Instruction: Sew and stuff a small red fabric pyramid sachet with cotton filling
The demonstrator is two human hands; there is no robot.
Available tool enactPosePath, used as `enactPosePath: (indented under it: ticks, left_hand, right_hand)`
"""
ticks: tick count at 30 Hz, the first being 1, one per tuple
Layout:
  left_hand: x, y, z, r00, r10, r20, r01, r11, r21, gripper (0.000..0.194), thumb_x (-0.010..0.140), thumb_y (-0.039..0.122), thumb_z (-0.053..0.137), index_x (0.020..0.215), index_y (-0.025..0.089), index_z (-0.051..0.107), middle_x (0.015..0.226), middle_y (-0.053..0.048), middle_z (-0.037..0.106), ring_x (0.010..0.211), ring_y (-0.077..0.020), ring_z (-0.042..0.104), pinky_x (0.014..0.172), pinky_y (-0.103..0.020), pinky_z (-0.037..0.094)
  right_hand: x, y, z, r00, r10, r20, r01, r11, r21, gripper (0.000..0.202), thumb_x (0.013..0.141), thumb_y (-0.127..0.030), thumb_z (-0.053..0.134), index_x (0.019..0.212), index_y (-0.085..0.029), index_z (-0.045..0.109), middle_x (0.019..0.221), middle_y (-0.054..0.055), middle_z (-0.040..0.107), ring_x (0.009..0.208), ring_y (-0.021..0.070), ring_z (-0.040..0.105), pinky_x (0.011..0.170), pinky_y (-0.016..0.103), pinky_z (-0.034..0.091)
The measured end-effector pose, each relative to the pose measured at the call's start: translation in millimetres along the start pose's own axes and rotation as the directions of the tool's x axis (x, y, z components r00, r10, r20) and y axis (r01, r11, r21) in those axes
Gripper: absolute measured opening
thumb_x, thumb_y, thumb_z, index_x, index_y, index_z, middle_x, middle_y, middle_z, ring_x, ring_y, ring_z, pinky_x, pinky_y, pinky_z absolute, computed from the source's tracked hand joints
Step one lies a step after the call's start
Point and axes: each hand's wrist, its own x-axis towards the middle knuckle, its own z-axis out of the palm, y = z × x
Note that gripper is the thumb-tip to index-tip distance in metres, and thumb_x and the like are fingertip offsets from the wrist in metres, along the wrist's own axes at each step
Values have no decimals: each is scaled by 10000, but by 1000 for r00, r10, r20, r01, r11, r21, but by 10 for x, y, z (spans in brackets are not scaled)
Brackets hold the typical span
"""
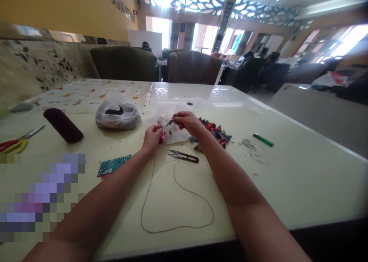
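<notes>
In the head view, the work in hand looks like filling a small piece by hand. The left hand (pixel 152 137) has a narrow grip on a pink piece (pixel 162 138), which sits at its fingertips just above the desk (pixel 301 177). The right hand (pixel 186 121) pinches a wisp of dark scraps (pixel 170 123) close by, over a translucent plastic sheet or bag (pixel 181 135). The next move seems to call for a steady left pinch and a small, careful right one, so that the loose bits do not scatter; whether the pink piece is open cannot be told.

On the pale, glossy desk, a thread (pixel 178 227) loops between the forearms, and dark snips (pixel 186 157) lie above it, blades to the left. Colourful fabric pieces (pixel 214 130) are heaped beside the right wrist. Further right are a green tool (pixel 263 139) and thread ends (pixel 253 149). On the left lie teal fabric (pixel 113 165), a whitish bag (pixel 117 118), a dark spool (pixel 63 125) and scissors (pixel 24 139).

Beyond the desk stand two chairs (pixel 123 63), with bright windows (pixel 207 38) behind.
</notes>
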Motion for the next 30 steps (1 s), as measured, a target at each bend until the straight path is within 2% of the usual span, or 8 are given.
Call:
enactPosePath:
  ticks: [5, 7, 11, 14, 21, 24, 27, 30]
  left_hand:
    - [-59, 75, 22, 995, 69, 68, -69, 998, -3, 565, 780, 253, 685, 1326, 204, 549, 611, 78, 537, 440, -77, 454, 420, -174, 390]
    - [-77, 82, 37, 990, 72, 125, -72, 997, -11, 489, 775, 281, 707, 1242, 179, 605, 591, 71, 538, 435, -75, 441, 418, -180, 382]
    - [-73, 48, 42, 991, 37, 125, -37, 999, -6, 213, 746, 324, 737, 783, 143, 629, 555, 36, 532, 434, -72, 431, 407, -191, 370]
    - [-40, 14, 22, 998, 28, 59, -28, 1000, -4, 208, 725, 312, 744, 752, 148, 619, 565, 39, 528, 440, -74, 436, 404, -191, 376]
    - [32, -7, -14, 1000, -7, -30, 7, 1000, -8, 270, 715, 326, 766, 879, 131, 676, 655, 19, 582, 470, -77, 472, 414, -188, 391]
    - [19, 38, -19, 997, 1, -75, 0, 1000, 3, 390, 747, 283, 745, 1096, 132, 661, 653, 42, 556, 457, -73, 466, 413, -179, 388]
    - [-22, 118, 0, 995, 58, -84, -57, 998, 13, 583, 785, 245, 716, 1341, 171, 555, 634, 72, 525, 439, -70, 450, 409, -168, 379]
    - [-73, 185, 46, 996, 94, -8, -94, 995, -17, 591, 798, 264, 712, 1355, 180, 534, 630, 72, 536, 439, -74, 450, 409, -174, 390]
  right_hand:
    - [-33, -19, 110, 996, 72, 50, -75, 995, 68, 137, 787, -140, 725, 761, -127, 591, 511, -52, 523, 403, 39, 407, 384, 159, 323]
    - [-41, -22, 169, 992, 97, 78, -103, 991, 86, 155, 769, -139, 753, 765, -125, 598, 519, -47, 527, 413, 43, 421, 393, 164, 335]
    - [-24, -20, 202, 995, 92, 33, -96, 987, 130, 158, 782, -131, 745, 761, -131, 588, 550, -42, 549, 422, 33, 419, 405, 158, 335]
    - [6, -17, 135, 995, 57, -84, -43, 985, 170, 172, 815, -134, 710, 756, -146, 549, 553, -55, 540, 426, 23, 399, 409, 148, 319]
    - [49, -45, 14, 985, 39, -170, -1, 976, 218, 203, 796, -144, 732, 758, -151, 533, 556, -51, 542, 441, 31, 397, 412, 154, 302]
    - [54, -93, -7, 981, 9, -194, 38, 971, 236, 186, 831, -140, 694, 774, -161, 518, 559, -66, 533, 437, 28, 401, 417, 147, 307]
    - [22, -140, -3, 989, 7, -149, 28, 972, 232, 169, 830, -126, 690, 772, -152, 533, 581, -47, 573, 449, 31, 436, 433, 148, 346]
    - [-33, -146, 89, 998, 36, -52, -25, 976, 216, 156, 794, -114, 727, 785, -136, 573, 609, -19, 616, 456, 40, 464, 448, 158, 387]
